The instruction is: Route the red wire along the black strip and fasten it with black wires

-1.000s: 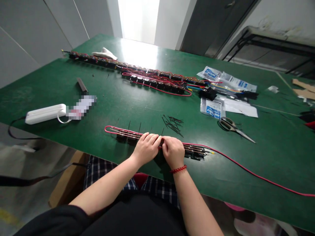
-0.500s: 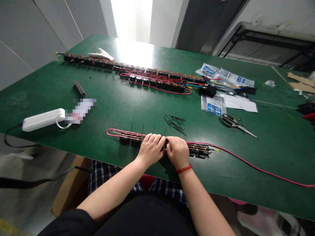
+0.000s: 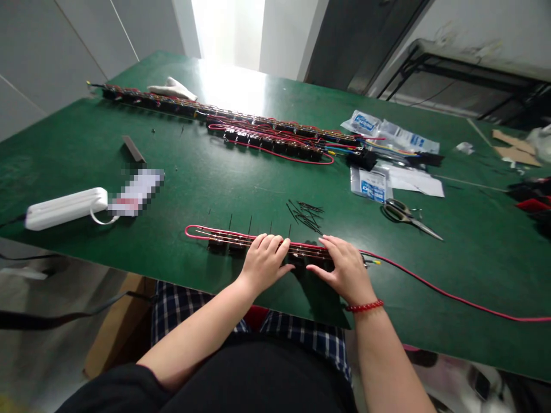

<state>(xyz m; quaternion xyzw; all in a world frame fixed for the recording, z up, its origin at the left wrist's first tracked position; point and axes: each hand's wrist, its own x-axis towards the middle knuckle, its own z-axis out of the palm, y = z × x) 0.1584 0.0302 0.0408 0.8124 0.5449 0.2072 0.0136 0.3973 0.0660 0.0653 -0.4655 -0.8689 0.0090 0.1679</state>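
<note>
Near the table's front edge lies a wired strip of black blocks point(image 3: 224, 242) with bare metal rods running along it. My left hand point(image 3: 264, 261) is closed over its middle, fingers on the far side and thumb on the near side. My right hand point(image 3: 346, 267), wearing a red bead bracelet, is over the strip's right part, thumb and fingers spread apart. A red cable point(image 3: 413, 274) loops round the strip's left end and runs off to the right. Several thin black ties stand up along its far side. Loose black ties point(image 3: 307, 217) lie just beyond.
Scissors point(image 3: 408, 217) lie to the right, near plastic packets point(image 3: 372, 184). Longer wired strips point(image 3: 275, 143) stretch across the back, by a white glove point(image 3: 172, 89). On the left are a white power strip point(image 3: 66, 207), a blurred phone point(image 3: 140, 192) and a grey bar point(image 3: 134, 149).
My right hand has moved right along the strip, away from my left hand, and its fingers have spread. My left hand has stayed in place on the strip.
</note>
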